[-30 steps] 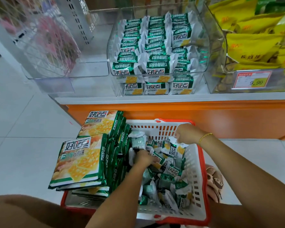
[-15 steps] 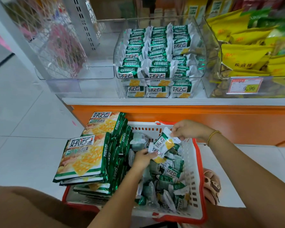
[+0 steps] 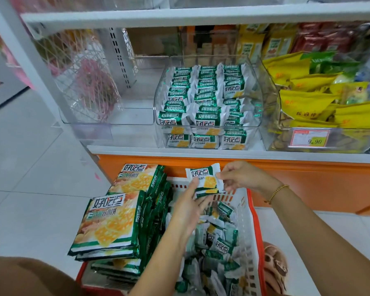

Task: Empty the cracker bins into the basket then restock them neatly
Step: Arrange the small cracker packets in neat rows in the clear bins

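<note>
Pinching a small cracker packet (image 3: 204,177) between them at frame centre, the left hand (image 3: 188,207) and right hand (image 3: 240,177) hover above the red-rimmed basket (image 3: 251,221) of loose packets. With only fingertips gripping, it could slip back into the pile. Beyond, in the upper middle, the clear cracker bin (image 3: 207,103) is nearly full, so squeezing another in may topple a row.

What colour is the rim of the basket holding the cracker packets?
Red, around white slatted walls: the basket's rim shows best in the head view.

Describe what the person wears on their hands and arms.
Both forearms are bare, with no sleeves or gloves in view. The right hand has a thin gold beaded bracelet at the wrist. The left hand shows no ring, watch or bracelet.
</note>
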`<state>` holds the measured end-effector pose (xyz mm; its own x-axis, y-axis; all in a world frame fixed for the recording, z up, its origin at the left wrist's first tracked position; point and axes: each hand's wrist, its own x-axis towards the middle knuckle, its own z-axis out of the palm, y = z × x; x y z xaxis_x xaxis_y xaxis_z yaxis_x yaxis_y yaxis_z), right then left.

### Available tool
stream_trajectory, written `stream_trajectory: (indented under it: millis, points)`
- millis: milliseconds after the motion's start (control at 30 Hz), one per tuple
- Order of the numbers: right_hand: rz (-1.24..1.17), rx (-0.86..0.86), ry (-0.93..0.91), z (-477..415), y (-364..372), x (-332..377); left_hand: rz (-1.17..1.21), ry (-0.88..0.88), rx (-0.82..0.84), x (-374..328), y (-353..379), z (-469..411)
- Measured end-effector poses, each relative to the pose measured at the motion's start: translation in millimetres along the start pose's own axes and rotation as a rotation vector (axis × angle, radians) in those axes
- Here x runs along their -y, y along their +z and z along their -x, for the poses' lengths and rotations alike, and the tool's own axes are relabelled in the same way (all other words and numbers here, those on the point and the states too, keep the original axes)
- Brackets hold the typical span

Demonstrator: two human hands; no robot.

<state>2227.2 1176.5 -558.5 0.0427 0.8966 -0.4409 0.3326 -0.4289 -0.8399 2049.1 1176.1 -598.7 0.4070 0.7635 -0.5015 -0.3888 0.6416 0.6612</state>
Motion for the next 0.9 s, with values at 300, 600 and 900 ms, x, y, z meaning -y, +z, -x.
stream_trajectory:
  millis: [300,600,900]
  points:
    - [0.545,0.167,-0.104,50.7,-43.5,77.6,-0.525,0.218,0.159,-42.7,23.9,25.9]
    - [0.479,0.051,-0.304,55.7,-50.6,124.9,-0.793,0.570,0.182,-105.8,64.8,42.5]
    - [0.601,-0.493,-0.183,50.7,-73.9,166.8,-1.349,1.001,-0.128,-146.2,81.5,6.6]
